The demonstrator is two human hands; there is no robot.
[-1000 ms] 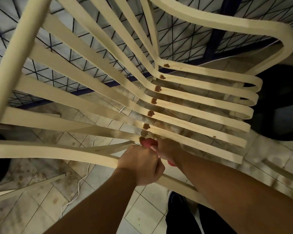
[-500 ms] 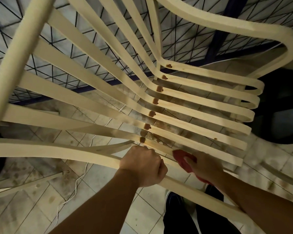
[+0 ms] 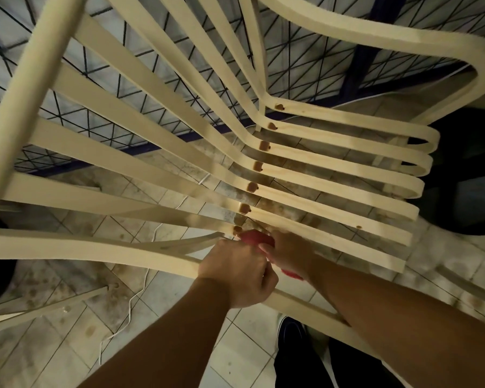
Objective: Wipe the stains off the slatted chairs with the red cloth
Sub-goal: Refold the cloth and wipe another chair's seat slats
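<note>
A cream slatted chair [image 3: 333, 189] fills the view, seen from above. Brown stains [image 3: 252, 187] run in a line down the bend where the back slats meet the seat slats. My left hand [image 3: 237, 273] grips the chair's near frame rail. My right hand [image 3: 287, 253] holds the red cloth [image 3: 256, 238] and presses it on the nearest seat slat, right beside the lowest stain. Most of the cloth is hidden under my fingers; a red corner shows below my wrist.
A blue metal mesh fence [image 3: 140, 88] stands behind the chair. The tiled floor [image 3: 140, 233] is dirty, with a white cable [image 3: 129, 309] lying across it. A dark round object [image 3: 471, 175] sits at the right. My dark shoe [image 3: 291, 334] is under the frame.
My right hand slid the cloth out to the right along the near slat, then back left to the bend by the lowest stain. My left hand kept its grip on the rail.
</note>
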